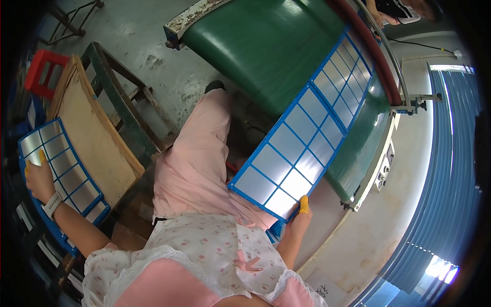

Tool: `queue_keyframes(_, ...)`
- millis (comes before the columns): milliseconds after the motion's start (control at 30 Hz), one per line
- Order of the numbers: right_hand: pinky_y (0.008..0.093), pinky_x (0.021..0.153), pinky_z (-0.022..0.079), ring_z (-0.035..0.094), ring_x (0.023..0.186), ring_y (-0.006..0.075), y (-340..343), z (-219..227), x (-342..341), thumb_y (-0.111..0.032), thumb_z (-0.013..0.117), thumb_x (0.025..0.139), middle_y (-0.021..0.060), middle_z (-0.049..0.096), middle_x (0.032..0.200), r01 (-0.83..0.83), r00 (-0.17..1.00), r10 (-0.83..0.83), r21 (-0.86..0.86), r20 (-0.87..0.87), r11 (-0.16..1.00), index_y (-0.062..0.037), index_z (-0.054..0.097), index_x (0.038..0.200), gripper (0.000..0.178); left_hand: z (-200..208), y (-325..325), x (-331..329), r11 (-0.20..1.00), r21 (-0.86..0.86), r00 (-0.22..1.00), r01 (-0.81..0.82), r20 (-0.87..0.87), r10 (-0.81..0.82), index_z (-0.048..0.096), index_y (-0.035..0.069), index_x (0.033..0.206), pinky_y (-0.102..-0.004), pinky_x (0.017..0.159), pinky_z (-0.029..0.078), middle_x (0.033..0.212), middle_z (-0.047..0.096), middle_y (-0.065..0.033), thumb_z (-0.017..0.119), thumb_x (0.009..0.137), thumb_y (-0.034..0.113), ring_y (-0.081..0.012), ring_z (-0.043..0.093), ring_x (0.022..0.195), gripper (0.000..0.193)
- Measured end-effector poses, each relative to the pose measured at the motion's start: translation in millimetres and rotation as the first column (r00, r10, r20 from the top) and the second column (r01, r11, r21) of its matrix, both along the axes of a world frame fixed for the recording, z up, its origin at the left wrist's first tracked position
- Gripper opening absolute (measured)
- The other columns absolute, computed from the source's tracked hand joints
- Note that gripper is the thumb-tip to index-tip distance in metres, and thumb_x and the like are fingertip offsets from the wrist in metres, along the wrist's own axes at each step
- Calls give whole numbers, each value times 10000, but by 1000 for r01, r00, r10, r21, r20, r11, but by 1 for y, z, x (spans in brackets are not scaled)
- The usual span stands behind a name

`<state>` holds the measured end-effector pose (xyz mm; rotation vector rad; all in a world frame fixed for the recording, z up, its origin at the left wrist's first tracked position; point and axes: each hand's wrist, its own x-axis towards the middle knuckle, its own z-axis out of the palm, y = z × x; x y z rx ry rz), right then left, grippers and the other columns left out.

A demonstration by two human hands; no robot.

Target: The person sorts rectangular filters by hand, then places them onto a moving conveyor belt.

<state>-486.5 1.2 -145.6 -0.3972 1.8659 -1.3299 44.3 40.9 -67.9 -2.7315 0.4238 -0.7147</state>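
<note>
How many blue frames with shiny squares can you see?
3: a far frame on the green belt, a near frame in the right hand, and a side frame in the left hand. More may be hidden under the side frame.

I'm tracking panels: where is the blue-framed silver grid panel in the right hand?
The panel lies right of centre in the head view, reaching from the right hand over the green conveyor belt.

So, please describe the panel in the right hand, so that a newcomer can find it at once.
Start at the wide green conveyor belt. There, a farther panel and a nearer panel, both blue-framed grids, lie end to end. Choose the nearer one: unlike its neighbour, it juts beyond the belt, its corner in the right hand.
</note>
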Motion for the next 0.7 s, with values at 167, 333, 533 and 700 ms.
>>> queue_keyframes(167, 166, 371, 291, 390, 423, 57, -6, -1, -5, -73, 387, 782, -6, 422, 522, -24, 999, 24, -2, 23, 1000, -13, 487, 671, 161, -11, 16, 2, 995, 82, 968, -50, 250, 28, 518, 49, 947, -420, 677, 416, 889, 531, -164, 457, 729, 396, -322, 498, 847, 415)
queue_keyframes(333, 163, 352, 288, 386, 403, 59, -13, 3, -2, -98, 392, 793, -5, 425, 518, -16, 999, 15, 16, 38, 1000, -10, 492, 690, 168, -10, 30, 18, 988, 27, 984, -150, 96, 147, 538, 25, 886, -414, 661, 425, 876, 533, -167, 456, 728, 420, -330, 496, 840, 433)
queue_keyframes(533, 131, 366, 321, 407, 439, 32, -15, 3, -8, -192, 448, 796, -30, 434, 554, -85, 996, 84, 26, 37, 996, -36, 503, 738, 176, -20, 49, 41, 979, -1, 979, -204, 7, 204, 516, 11, 950, -434, 750, 383, 977, 494, -188, 426, 709, 490, -359, 460, 913, 544)
queue_keyframes(700, 170, 347, 308, 408, 414, 66, -24, 4, -7, -90, 367, 795, 6, 437, 531, -37, 999, 36, 29, 41, 999, -6, 488, 736, 159, -21, 48, 41, 982, -39, 982, -184, 45, 185, 514, 2, 958, -417, 751, 388, 959, 511, -180, 444, 709, 467, -338, 485, 891, 532)
